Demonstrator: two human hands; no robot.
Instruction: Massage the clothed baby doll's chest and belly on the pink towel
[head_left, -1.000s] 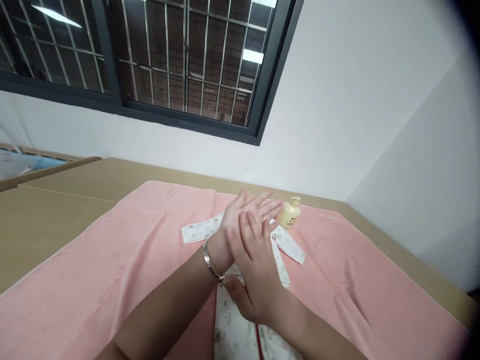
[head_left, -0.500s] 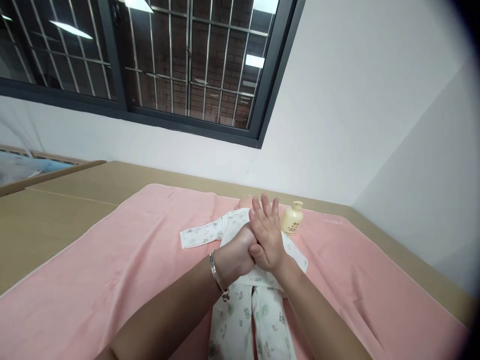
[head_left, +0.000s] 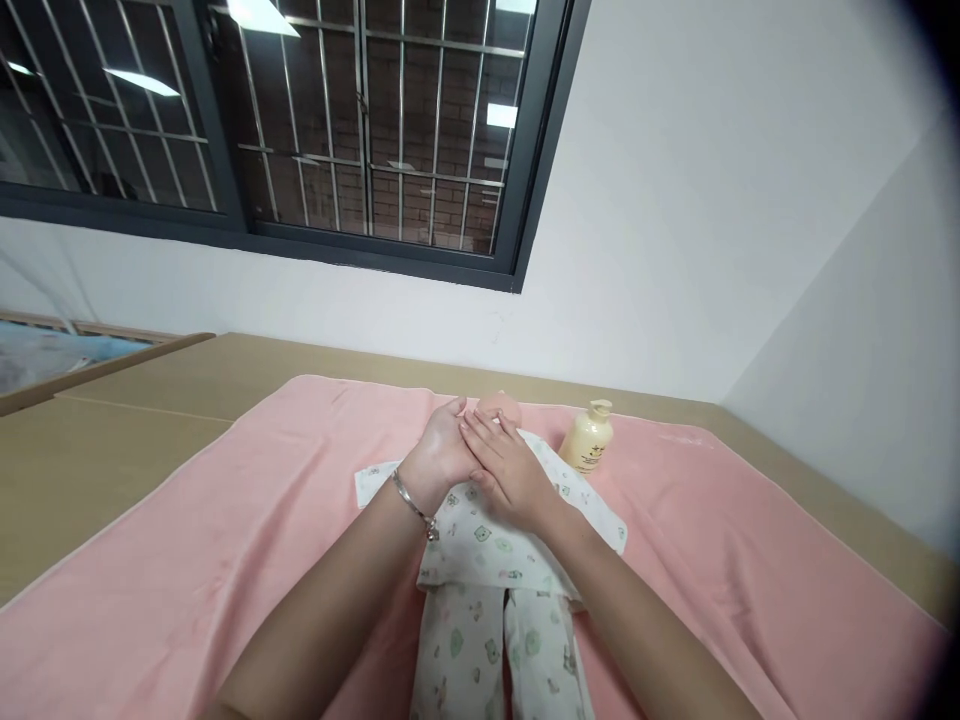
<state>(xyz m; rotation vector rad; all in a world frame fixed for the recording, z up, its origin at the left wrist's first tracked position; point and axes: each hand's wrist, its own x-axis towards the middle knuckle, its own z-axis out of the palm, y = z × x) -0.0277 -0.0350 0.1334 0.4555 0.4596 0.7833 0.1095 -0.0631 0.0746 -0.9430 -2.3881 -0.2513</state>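
A white wall (head_left: 712, 200) with a dark-framed barred window (head_left: 360, 130) was recorded across the back of the scene. Below it, a tan table (head_left: 112, 440) was seen, bearing a pink towel (head_left: 225, 540) spread flat over most of its top. At the far left, the edge of a wooden frame (head_left: 105, 352) was noted, with something blue behind it that could not be made out.

A doll (head_left: 495, 540) dressed in a white printed suit was found lying on its back on the middle of the towel, head (head_left: 501, 406) toward the wall and legs toward the camera. One sleeve was seen laid out to each side.

Both forearms were observed reaching in from the lower edge. The left hand (head_left: 441, 450) was found resting on the doll's upper chest, just below the head, fingers loosely together and laid nearly flat; nothing was seen gripped in it. A silver bracelet (head_left: 411, 500) was noted at that wrist. The right hand (head_left: 510, 475) was found palm down on the chest, its fingers extended and lying across those of the left hand, touching them. No grasp was seen there either.

A small cream pump bottle (head_left: 588, 440) was recorded standing upright on the towel, just beside the doll's shoulder on the right, apart from both hands.
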